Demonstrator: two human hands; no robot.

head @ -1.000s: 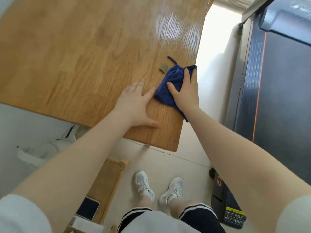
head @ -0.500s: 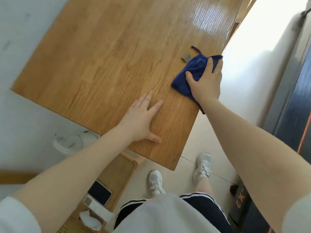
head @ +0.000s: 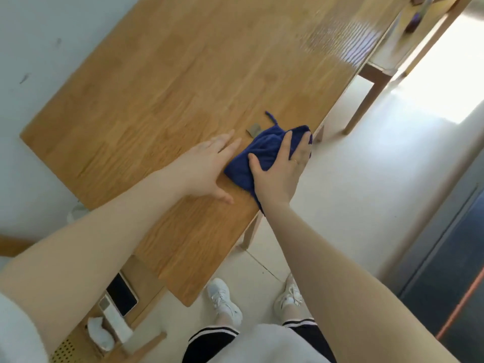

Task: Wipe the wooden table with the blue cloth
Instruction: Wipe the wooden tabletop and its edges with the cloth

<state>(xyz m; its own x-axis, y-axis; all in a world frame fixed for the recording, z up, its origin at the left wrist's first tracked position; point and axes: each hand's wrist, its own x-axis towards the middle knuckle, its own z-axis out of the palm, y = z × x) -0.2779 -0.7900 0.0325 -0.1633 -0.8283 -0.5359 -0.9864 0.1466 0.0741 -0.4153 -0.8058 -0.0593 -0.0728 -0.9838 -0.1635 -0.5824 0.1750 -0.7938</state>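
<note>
Open wood across your wooden table (head: pixel 170 82) to the far and left: room for a long sweep. Your left hand (head: pixel 207 169) lies flat just left of the blue cloth (head: pixel 264 145), touching it, closing that side. Small grey scrap (head: pixel 253 130) just beyond the cloth. Right: table edge, then floor (head: pixel 366 192).

Light wood in the tabletop (head: pixel 183 87), with plain grain in jointed strips; smooth, satin over most of it. Turns glossy and glaring toward 1 o'clock. Soft matt fabric, fuzzy like towelling, in the blue cloth (head: pixel 262 153) at centre. Pale, smooth, faintly shiny tiles in the floor (head: pixel 366 205) at 3 o'clock. Glossy black screen on the phone (head: pixel 121 294) at 7 o'clock, beside a matt white remote (head: pixel 115 323). White matt fabric on the shoes (head: pixel 225 302) at 6 o'clock.
</note>
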